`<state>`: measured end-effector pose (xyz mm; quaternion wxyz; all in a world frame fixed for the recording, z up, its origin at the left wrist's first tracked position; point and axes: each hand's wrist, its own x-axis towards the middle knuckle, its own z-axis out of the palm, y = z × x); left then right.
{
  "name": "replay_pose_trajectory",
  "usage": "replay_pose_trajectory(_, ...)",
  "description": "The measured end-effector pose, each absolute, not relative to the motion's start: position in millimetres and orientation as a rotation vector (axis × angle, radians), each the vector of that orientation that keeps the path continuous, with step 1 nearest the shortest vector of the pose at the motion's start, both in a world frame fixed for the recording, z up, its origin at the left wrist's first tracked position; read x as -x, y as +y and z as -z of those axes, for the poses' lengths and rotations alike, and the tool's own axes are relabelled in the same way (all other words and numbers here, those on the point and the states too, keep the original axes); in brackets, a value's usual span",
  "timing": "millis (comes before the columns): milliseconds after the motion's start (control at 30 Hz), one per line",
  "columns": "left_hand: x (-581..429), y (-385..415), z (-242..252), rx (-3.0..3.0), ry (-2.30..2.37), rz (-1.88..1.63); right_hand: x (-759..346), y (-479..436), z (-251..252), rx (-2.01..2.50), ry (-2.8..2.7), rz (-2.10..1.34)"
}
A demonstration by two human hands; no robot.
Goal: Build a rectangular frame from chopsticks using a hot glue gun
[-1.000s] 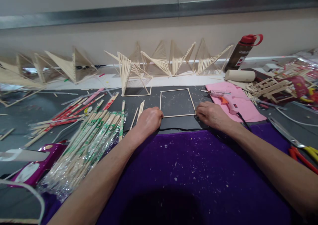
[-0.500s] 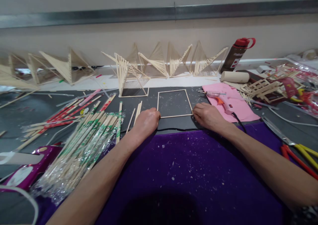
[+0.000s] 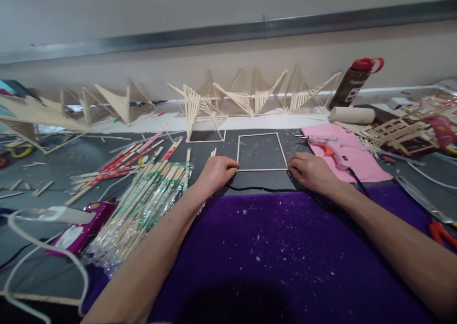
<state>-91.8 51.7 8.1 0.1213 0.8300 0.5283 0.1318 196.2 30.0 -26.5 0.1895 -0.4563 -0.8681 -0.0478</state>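
Note:
A square frame of thin wooden sticks (image 3: 262, 135) lies flat on a dark mat ahead of me. My left hand (image 3: 216, 173) is curled, fingers pinched on the frame's near left corner. My right hand (image 3: 311, 170) is closed the same way on the near right corner. Both forearms rest on a purple cloth (image 3: 285, 248) speckled with wood chips. A glue gun (image 3: 330, 147) lies on a pink sheet (image 3: 357, 159) just right of my right hand.
Wrapped chopstick bundles (image 3: 143, 205) lie at the left, loose sticks beside them. Twisted stick sculptures (image 3: 250, 95) line the wall. A dark bottle with a red cap (image 3: 355, 83) stands at the back right, with stick lattices (image 3: 403, 131) and red-handled pliers (image 3: 441, 231) to the right.
Both hands stay on the frame's near corners. The view has shifted slightly, so everything sits a little further right and lower.

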Motion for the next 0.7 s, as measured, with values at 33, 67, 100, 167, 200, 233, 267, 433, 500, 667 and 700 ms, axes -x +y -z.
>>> replay_pose_trajectory(33,92.8,51.6,-8.2,-2.354,1.552,-0.405,-196.2,29.9,26.7,1.284,-2.428,0.129)
replay_pose_trajectory(67,93.6,51.6,-8.4,-2.291,1.563,-0.419,-196.1,29.8,26.8,1.287,-2.416,0.123)
replay_pose_trajectory(100,94.1,51.5,-8.5,-2.244,1.576,-0.427,-196.0,29.7,26.6,1.291,-2.403,0.113)
replay_pose_trajectory(167,94.7,51.8,-9.3,-2.218,1.61,-0.421,-196.0,29.3,26.1,1.305,-2.371,0.079)
replay_pose_trajectory(200,95.0,52.1,-9.9,-2.235,1.63,-0.412,-196.2,29.1,25.7,1.311,-2.353,0.058)
replay_pose_trajectory(233,95.3,52.4,-10.5,-2.268,1.646,-0.403,-196.5,28.9,25.3,1.315,-2.335,0.04)
replay_pose_trajectory(267,95.7,52.7,-11.2,-2.314,1.654,-0.394,-196.8,28.6,24.8,1.317,-2.319,0.026)
replay_pose_trajectory(433,97.8,53.4,-12.9,-2.497,1.551,-0.359,-199.3,26.9,22.0,1.315,-2.301,0.016)
replay_pose_trajectory(500,98.0,53.9,-12.4,-2.507,1.502,-0.334,-200.5,26.9,21.5,1.325,-2.289,-0.004)
replay_pose_trajectory(667,97.1,55.3,-12.9,-2.519,1.519,-0.311,-202.9,27.9,22.6,1.356,-2.217,-0.059)
replay_pose_trajectory(700,96.8,55.1,-13.7,-2.509,1.543,-0.33,-202.8,27.7,22.5,1.354,-2.21,-0.061)
